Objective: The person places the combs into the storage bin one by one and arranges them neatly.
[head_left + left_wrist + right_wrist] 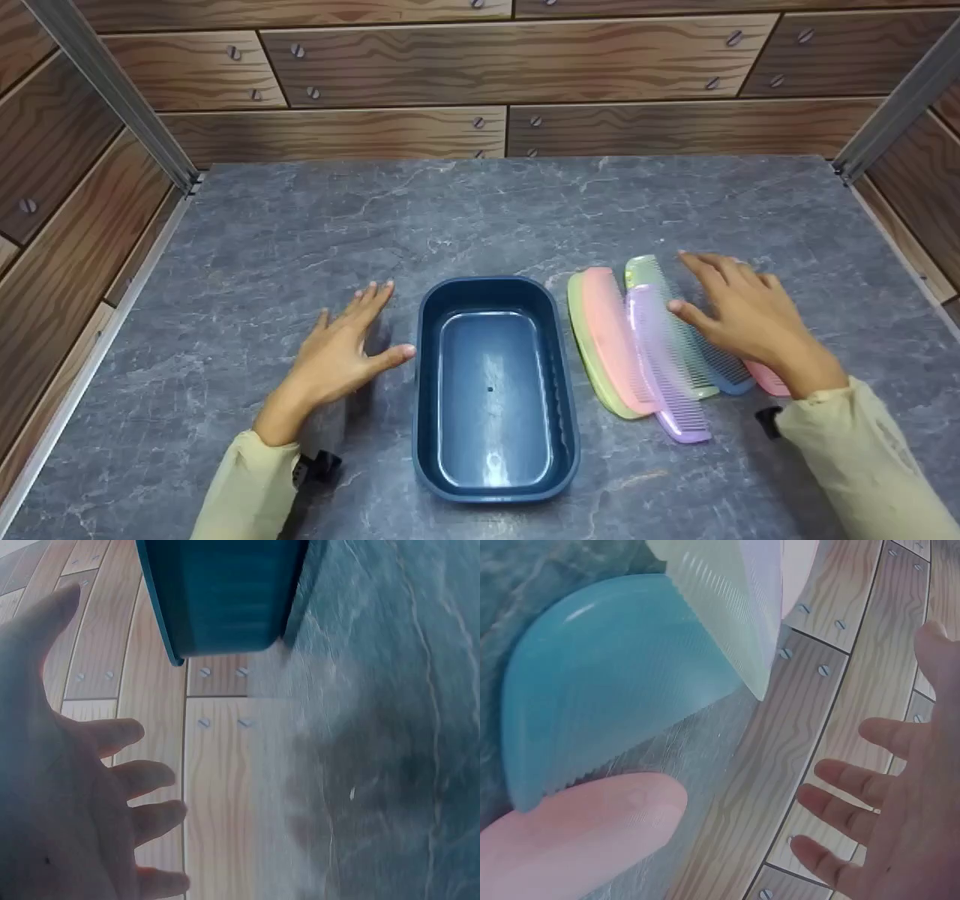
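A dark blue plastic basin [491, 480] sits on the table, its inside bare. My left hand [337, 356] hovers just left of it, fingers spread, thumb pointing at the rim; in the left wrist view the basin [225, 600] is beyond the thumb. My right hand [746, 319] is held over the right part of a pile of combs, fingers apart and holding nothing. The pile has a purple comb [660, 367] on top, a pink comb [611, 330], green combs and, partly under my hand, a blue comb [615, 682] and another pink comb [585, 832].
The grey marbled tabletop [300, 225] carries the basin and the combs. Wood-patterned panels [517, 64] stand behind and at both sides, with metal posts [120, 90] at the back corners. Dark wrist cameras sit below each hand.
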`<state>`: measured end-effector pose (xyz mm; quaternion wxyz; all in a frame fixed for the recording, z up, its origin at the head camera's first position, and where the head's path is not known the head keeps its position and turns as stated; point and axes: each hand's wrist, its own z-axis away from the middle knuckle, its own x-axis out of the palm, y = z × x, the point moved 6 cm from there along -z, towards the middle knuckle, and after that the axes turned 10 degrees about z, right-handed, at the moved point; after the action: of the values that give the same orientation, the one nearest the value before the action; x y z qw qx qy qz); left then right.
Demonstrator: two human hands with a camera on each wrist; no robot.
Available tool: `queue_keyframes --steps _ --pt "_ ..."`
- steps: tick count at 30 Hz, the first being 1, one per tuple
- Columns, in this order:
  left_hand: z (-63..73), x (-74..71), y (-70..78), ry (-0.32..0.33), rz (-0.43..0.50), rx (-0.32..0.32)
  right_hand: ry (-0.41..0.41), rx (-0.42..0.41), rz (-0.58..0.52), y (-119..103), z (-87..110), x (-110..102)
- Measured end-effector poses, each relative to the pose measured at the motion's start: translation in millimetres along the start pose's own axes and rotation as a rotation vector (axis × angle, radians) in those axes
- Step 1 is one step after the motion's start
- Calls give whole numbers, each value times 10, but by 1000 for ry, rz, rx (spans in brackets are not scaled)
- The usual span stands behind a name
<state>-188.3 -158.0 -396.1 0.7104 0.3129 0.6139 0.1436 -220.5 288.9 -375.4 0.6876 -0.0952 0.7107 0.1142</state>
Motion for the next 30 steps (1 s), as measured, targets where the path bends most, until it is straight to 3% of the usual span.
queue_keyframes --steps 7,17,30 --pt "-16 57 -13 -62 90 -25 -93 -39 -100 -21 -155 55" --pt "-42 198 -74 -134 228 -91 -158 -111 -240 31 -246 216" --pt "-76 267 -89 -164 333 -62 -240 -100 -344 58 -296 364"
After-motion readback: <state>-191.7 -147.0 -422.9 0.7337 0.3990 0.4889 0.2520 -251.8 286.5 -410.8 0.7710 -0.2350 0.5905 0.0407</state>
